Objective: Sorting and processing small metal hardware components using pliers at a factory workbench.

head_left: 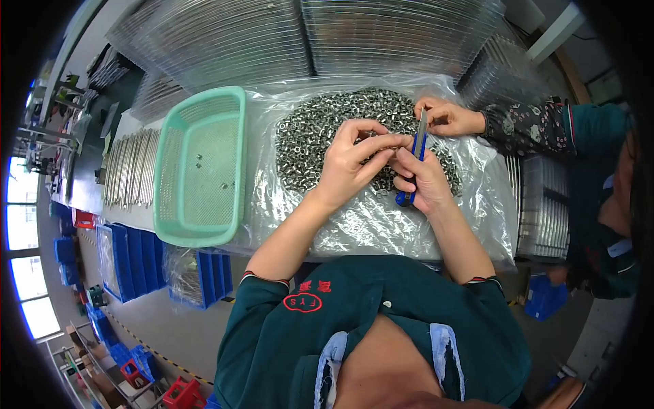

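Note:
Over a heap of small shiny metal ring-shaped parts [327, 123], both of my hands meet. My right hand [430, 184] is closed round a blue utility knife [418, 146], its blade pointing away from me. My left hand [351, 163] comes in from the left with fingers and thumb pinched together close to the right fingertips. Whatever the left fingers hold is too small and too covered to make out. The heap lies on a clear plastic sheet [354, 235]. To its left stands a mint-green plastic basket [238, 163] with a few small parts [199, 161] on its bottom.
Another person's hand [446, 117] reaches in from the right over the heap's edge, near the knife blade. Stacks of clear plastic trays [225, 48] line the back. Thin metal rods [129, 167] lie left of the basket. Blue bins [133, 262] stand below the table at left.

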A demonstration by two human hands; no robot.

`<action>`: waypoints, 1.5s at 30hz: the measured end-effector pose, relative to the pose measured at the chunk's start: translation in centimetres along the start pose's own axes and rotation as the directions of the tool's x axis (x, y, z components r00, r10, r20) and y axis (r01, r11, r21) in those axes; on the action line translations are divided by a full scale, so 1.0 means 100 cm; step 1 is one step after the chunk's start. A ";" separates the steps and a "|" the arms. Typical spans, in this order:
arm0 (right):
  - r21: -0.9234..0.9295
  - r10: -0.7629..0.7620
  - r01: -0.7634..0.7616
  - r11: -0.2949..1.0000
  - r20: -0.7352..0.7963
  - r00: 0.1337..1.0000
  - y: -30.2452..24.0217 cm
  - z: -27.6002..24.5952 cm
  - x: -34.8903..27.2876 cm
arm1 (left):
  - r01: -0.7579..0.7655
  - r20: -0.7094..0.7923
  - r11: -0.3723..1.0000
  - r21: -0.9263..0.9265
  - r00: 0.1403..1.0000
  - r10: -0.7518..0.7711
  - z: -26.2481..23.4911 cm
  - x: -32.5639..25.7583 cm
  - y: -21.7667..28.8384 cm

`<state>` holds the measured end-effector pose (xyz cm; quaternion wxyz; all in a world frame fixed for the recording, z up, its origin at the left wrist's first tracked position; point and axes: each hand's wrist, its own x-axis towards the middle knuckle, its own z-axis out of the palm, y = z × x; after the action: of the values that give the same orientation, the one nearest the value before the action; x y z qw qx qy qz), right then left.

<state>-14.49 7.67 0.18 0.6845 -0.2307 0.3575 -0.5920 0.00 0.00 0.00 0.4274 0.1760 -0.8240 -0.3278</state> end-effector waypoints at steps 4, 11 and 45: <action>0.132 -0.063 0.057 0.990 0.040 0.997 -0.003 0.000 0.004 | 0.028 -0.436 0.973 -0.227 0.891 -0.127 -0.019 0.007 0.013; 0.228 -0.139 0.121 0.966 0.065 0.988 -0.002 -0.006 0.007 | 0.419 -0.609 0.714 0.562 0.793 0.014 -0.153 -0.036 0.053; -0.033 0.011 -0.014 0.999 -0.090 0.996 0.005 0.002 0.002 | 0.170 0.065 0.981 -0.094 0.984 -0.164 -0.012 0.003 0.005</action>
<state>-13.98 7.53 -0.11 0.6676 -0.2130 0.3992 -0.5913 0.75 -0.27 1.03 0.3831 0.2137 -0.8008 -0.4076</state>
